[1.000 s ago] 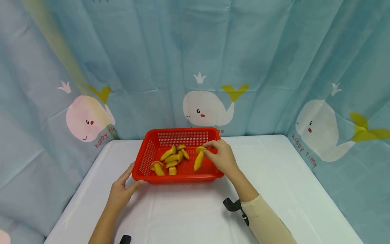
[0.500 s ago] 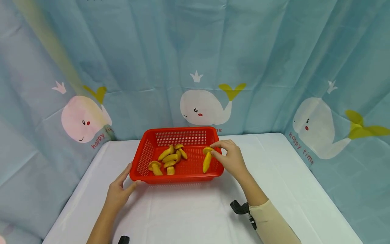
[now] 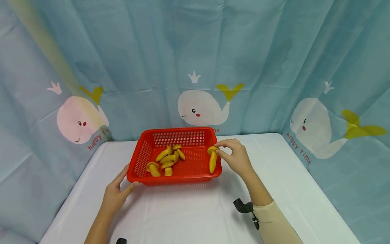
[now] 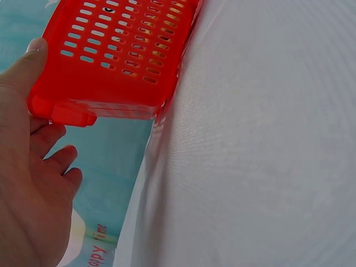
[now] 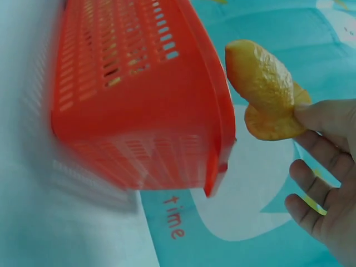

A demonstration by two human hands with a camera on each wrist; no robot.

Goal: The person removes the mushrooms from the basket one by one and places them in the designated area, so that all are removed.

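Note:
Pinched at its cap between thumb and fingers, a yellow mushroom hangs from my right hand, over the right end of a red plastic basket. In the right wrist view the mushroom appears just beyond the basket's rim. My left hand grips the basket's front left corner, thumb at the front and fingers along the left side. Within the basket, several more yellow mushrooms lie grouped in the left half. The left wrist view shows my thumb against the slotted basket wall.
A white cloth-covered table carries the basket near its back edge. Behind it hangs a blue curtain printed with whales. A black strap mount sits at my right wrist.
My right hand has carried the mushroom rightward, from inside the basket to over its right end. My left hand stays at the corner; the view has shifted slightly.

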